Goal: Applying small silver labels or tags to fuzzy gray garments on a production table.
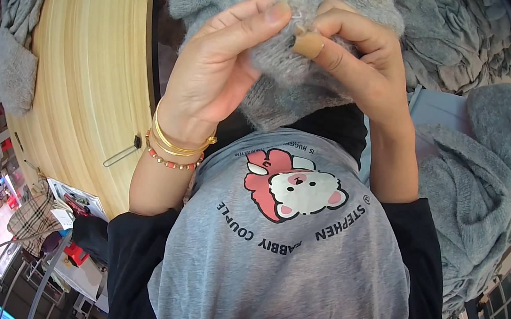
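A fuzzy grey knitted garment (pixel 282 102) lies bunched over my lap, and part of it is raised between my hands. My left hand (pixel 220 58) is closed in a pinch, thumb and forefinger on a bit of the knit near a pale strand. Close by on the right, my right hand (pixel 368 61) pinches the same knit between thumb and curled forefinger. A tan covering wraps the right thumb's tip. Whether a small tool sits between those fingertips is hidden. Gold bangles and a beaded bracelet circle my left wrist.
A light wooden table (pixel 88 60) stands at my left. A thin wire loop with a black end (pixel 122 152) lies at its edge, and grey knitwear (pixel 19 44) at its far side. More grey knits (pixel 478 182) are heaped at my right, by a pale blue-grey surface (pixel 439 109).
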Demonstrator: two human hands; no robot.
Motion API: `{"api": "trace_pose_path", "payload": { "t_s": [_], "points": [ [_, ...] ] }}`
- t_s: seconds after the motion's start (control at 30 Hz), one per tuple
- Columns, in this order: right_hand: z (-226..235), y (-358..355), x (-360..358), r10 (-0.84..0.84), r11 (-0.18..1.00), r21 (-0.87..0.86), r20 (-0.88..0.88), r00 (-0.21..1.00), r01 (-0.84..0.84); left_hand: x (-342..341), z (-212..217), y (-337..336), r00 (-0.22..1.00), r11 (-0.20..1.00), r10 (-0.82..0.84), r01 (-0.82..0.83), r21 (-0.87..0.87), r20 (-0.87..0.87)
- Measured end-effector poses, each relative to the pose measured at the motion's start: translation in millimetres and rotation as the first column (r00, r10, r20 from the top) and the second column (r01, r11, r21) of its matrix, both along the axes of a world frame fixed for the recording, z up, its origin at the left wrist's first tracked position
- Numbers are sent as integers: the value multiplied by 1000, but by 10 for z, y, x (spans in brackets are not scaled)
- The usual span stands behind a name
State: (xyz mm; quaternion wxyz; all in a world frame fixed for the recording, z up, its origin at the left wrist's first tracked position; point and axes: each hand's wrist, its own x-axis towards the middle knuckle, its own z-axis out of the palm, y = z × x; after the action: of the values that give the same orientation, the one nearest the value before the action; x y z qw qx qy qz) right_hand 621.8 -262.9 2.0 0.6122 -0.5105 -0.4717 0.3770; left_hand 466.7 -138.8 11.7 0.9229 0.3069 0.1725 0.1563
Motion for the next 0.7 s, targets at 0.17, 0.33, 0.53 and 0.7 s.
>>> {"api": "trace_pose_path", "payload": {
  "t_s": [0.17,0.33,0.53,0.7],
  "points": [
    [96,-18,8,16,997,-70,-39,999,-19,-16,14,-4,997,995,-19,11,-102,-72],
    [234,-205,63,-132,980,-126,155,979,152,46,38,13,992,999,33,-37,-25,-124],
    [196,-503,174,-345,855,-286,311,886,433,161,95,-31,995,992,58,-48,115,-82],
    [232,-581,275,-362,889,68,708,606,453,197,241,-138,993,952,98,-76,298,-59]
  ]
}}
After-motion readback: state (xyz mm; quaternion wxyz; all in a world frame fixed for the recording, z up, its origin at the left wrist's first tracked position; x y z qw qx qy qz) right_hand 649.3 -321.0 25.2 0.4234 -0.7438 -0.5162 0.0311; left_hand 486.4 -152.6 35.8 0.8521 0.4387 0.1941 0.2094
